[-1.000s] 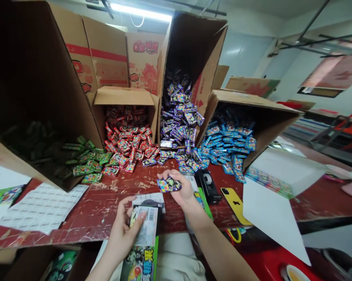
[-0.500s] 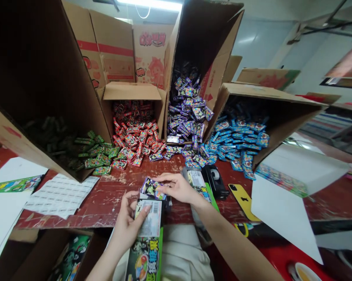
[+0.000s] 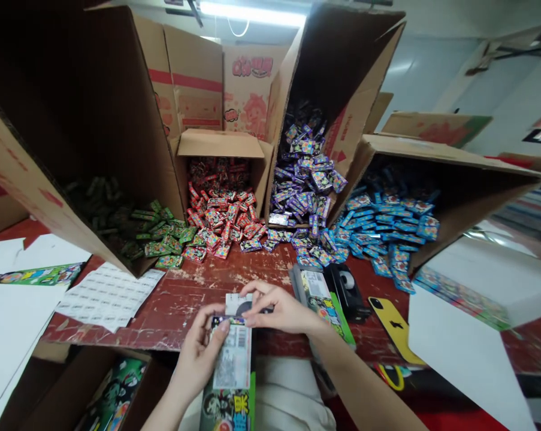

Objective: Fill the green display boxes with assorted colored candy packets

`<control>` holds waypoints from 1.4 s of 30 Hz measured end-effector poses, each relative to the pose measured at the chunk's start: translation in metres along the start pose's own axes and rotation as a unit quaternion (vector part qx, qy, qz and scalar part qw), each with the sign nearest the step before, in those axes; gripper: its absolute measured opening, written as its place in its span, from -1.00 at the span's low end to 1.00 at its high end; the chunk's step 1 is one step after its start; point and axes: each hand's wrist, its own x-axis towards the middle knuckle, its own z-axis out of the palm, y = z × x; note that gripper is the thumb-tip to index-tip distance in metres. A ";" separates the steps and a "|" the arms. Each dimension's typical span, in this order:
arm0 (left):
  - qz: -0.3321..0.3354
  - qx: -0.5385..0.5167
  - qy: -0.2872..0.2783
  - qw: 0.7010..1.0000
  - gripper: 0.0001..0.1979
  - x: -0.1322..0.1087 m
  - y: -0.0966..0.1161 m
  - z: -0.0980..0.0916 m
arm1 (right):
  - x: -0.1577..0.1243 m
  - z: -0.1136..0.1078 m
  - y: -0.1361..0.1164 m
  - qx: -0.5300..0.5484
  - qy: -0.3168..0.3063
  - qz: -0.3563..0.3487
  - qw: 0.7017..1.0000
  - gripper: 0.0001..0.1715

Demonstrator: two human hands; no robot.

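Fingers (image 3: pixel 257 291) of right hand (image 3: pixel 284 311) pinching box (image 3: pixel 233 366) top, left hand (image 3: pixel 197 359) gripping side

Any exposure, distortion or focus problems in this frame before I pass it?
Head view: the ceiling lamp is blown out; the inside of the big left box is near black; wide-angle stretch grows toward the edges, as on the white carton; the left hand, right hand and pack are sharp, with no motion blur.

The left hand (image 3: pixel 198 359) and right hand (image 3: pixel 283 311) ran into bare forearms; cream-white trousers (image 3: pixel 281 389) covered the lap.
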 end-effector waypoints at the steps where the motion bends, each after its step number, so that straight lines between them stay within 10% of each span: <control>1: -0.002 0.026 -0.015 1.000 -0.74 0.002 -0.003 -0.006 | 0.004 0.001 0.002 0.010 -0.042 -0.006 0.999 -0.80; 4: -0.034 0.052 -0.041 0.997 -0.68 0.007 -0.012 -0.024 | 0.027 0.004 0.015 0.056 -0.110 0.006 0.992 -0.77; 10: -0.026 0.000 0.099 0.995 -0.59 0.003 -0.020 -0.024 | 0.136 -0.003 0.065 0.007 0.290 0.204 0.935 -0.65; 15: -0.054 -0.063 0.159 0.984 -0.44 -0.010 -0.013 -0.018 | 0.199 -0.024 0.095 0.013 0.350 0.223 0.910 -0.38; 23: -0.064 -0.070 0.175 0.980 -0.43 0.001 -0.025 -0.040 | 0.094 -0.025 0.100 0.123 0.215 0.190 0.950 -0.45; 28: -0.068 -0.070 0.096 0.991 -0.41 0.004 -0.030 -0.023 | 0.034 -0.038 0.047 0.175 0.207 0.137 0.953 -0.40; 33: -0.036 -0.053 0.066 0.996 -0.45 -0.004 -0.022 -0.005 | 0.042 -0.024 -0.005 0.194 0.249 0.058 0.947 -0.71; 42: -0.028 -0.059 0.010 0.998 -0.48 -0.017 -0.012 0.006 | 0.063 -0.005 -0.034 -0.068 -0.142 -0.034 0.987 -0.86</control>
